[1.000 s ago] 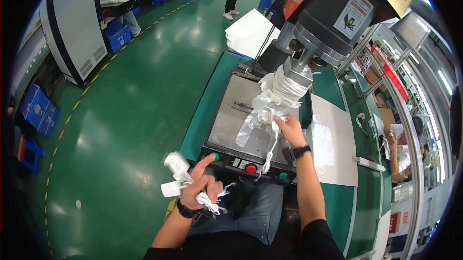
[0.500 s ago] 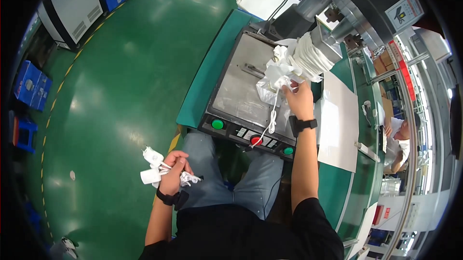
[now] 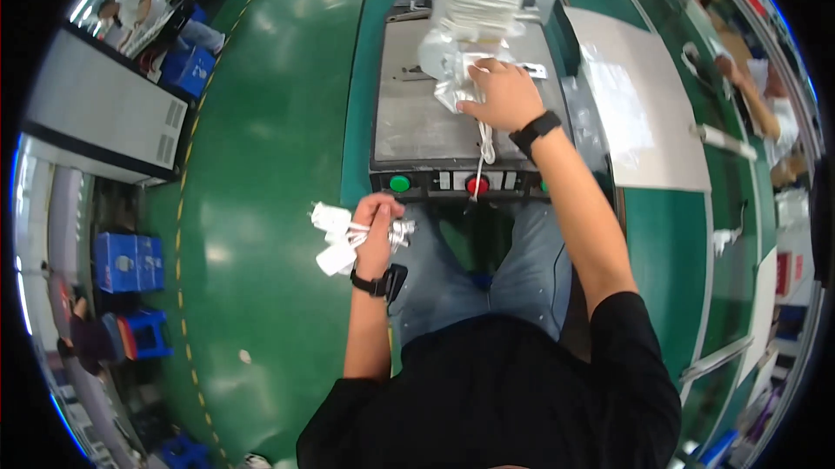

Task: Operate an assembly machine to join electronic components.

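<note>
My left hand (image 3: pixel 376 224) is closed around the cords of several white power adapters (image 3: pixel 336 257); the adapters stick out on its left side and a coiled cord bundle (image 3: pixel 401 232) on its right. My right hand (image 3: pixel 506 99) reaches over the metal bed (image 3: pixel 405 128) of a machine, thumb and fingers around a white power adapter (image 3: pixel 475 61), which they partly hide. A tied white cord (image 3: pixel 486 149) hangs from it across the front edge. Around the fingers lies crumpled clear plastic (image 3: pixel 447 96). Behind, a stack of white bags (image 3: pixel 481 8) hangs beneath the machine head, blurred.
A green button (image 3: pixel 399 184) and a red button (image 3: pixel 477 184) sit on the machine's front panel. To the right are a cardboard sheet (image 3: pixel 665 151) with clear plastic on it and a green bench (image 3: pixel 657 251). Another person's arm (image 3: pixel 750 97) is at far right. Blue crates (image 3: pixel 129 262) stand left.
The view has turned, so the machine now appears squarer and higher. My right hand's fingers have spread further over the adapter. The left hand still holds its adapters.
</note>
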Available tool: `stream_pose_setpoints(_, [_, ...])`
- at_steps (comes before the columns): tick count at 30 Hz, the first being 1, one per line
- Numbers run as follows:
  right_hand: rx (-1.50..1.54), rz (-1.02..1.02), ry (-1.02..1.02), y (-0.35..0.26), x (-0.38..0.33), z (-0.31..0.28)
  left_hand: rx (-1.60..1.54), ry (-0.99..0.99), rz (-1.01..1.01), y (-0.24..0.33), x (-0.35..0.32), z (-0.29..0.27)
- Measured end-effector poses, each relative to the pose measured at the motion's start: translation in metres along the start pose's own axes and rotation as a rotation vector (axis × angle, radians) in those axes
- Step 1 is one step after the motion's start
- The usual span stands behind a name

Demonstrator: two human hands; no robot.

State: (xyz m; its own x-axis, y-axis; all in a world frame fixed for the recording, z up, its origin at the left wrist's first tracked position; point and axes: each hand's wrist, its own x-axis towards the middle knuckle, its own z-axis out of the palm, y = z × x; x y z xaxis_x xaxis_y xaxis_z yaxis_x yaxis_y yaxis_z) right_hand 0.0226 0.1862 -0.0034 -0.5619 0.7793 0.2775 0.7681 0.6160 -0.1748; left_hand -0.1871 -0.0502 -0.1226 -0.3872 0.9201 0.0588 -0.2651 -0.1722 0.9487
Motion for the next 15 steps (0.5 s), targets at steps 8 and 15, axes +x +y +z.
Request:
stream_pose_setpoints(8, [0.828, 0.517, 0.197, 0.011, -0.156, -0.009, 0.107, 0.006, 0.04, -0.008, 0.031, 0.01])
stream_pose_setpoints(15, [0.814, 0.345, 0.347, 0.015, -0.195, 0.027, 0.129, 0.016, 0.008, -0.008, 0.029, 0.015])
